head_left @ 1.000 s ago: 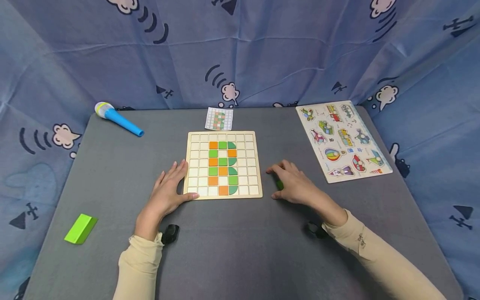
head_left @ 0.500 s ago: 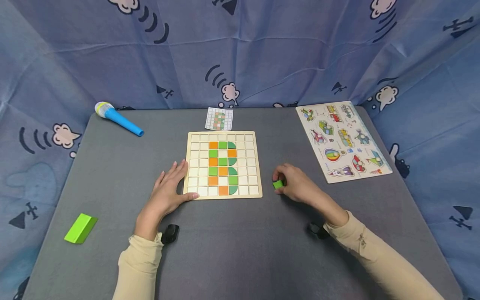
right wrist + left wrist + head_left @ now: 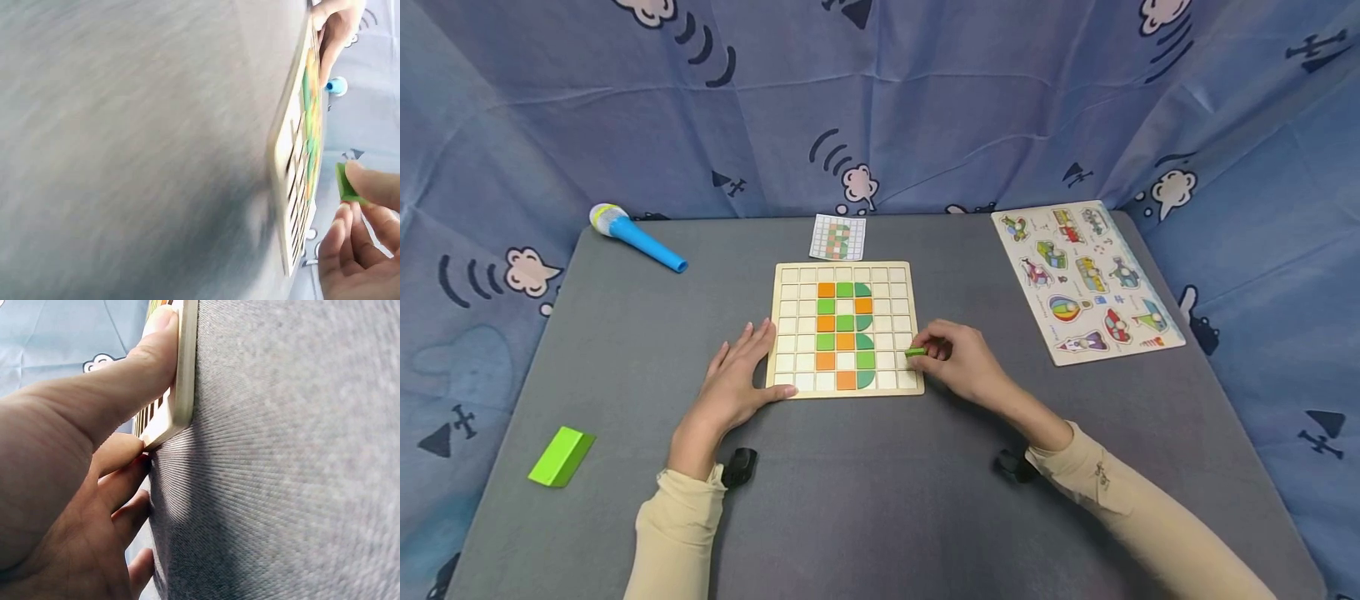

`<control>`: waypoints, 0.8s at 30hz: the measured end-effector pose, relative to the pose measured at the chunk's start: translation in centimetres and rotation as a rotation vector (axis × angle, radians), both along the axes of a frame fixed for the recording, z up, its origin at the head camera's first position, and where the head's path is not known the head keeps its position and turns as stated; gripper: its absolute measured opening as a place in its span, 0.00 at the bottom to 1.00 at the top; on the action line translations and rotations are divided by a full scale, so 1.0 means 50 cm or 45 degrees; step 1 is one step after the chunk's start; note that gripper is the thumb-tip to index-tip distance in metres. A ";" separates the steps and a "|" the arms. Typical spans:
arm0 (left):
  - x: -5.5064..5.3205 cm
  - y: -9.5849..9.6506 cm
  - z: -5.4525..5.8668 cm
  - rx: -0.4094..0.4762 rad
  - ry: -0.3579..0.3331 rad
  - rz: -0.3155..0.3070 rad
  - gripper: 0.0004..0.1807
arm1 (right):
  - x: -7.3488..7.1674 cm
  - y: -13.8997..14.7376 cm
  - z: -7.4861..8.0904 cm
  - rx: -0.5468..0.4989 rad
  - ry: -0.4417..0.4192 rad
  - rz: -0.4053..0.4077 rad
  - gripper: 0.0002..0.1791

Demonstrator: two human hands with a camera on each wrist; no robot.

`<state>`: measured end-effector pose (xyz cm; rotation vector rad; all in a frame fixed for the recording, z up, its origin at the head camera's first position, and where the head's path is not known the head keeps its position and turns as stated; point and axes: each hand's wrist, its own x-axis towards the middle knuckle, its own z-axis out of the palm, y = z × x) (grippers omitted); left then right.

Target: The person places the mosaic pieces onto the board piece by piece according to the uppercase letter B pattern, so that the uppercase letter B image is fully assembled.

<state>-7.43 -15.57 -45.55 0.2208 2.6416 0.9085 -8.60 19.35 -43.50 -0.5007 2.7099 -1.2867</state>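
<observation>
A square wooden grid board (image 3: 895, 283) lies mid-table, orange, green and rounded teal-green tiles filling part of its middle columns. My left hand (image 3: 736, 390) steadies its near left corner; in the left wrist view the thumb (image 3: 150, 359) presses on top while a finger touches the edge. Between thumb and fingers, my right hand (image 3: 966, 362) pinches a small green square tile (image 3: 915, 352) over the board's right edge. The right wrist view has that green tile (image 3: 347, 184) raised above the board (image 3: 287, 147), apart from it.
Behind the board lies a small pattern card (image 3: 837, 237). A picture puzzle board (image 3: 1060, 283) is at the back right, a blue toy microphone (image 3: 643, 242) at the back left. One lime-green block (image 3: 561, 457) sits at the near left. A patterned curtain (image 3: 955, 108) hangs behind.
My right hand first covers the green tile on the table right of the board, then pinches it up and carries it left to the board's right edge. The left hand stays put.
</observation>
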 end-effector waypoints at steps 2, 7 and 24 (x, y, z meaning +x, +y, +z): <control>0.000 0.000 0.000 0.000 -0.001 0.000 0.58 | -0.001 -0.013 0.000 -0.028 0.015 0.007 0.10; 0.000 0.000 -0.001 0.002 0.000 0.000 0.58 | -0.002 -0.050 -0.001 -0.135 -0.096 0.029 0.08; 0.001 0.002 -0.003 0.008 0.006 0.003 0.58 | 0.005 -0.160 -0.029 -0.053 -0.025 0.215 0.06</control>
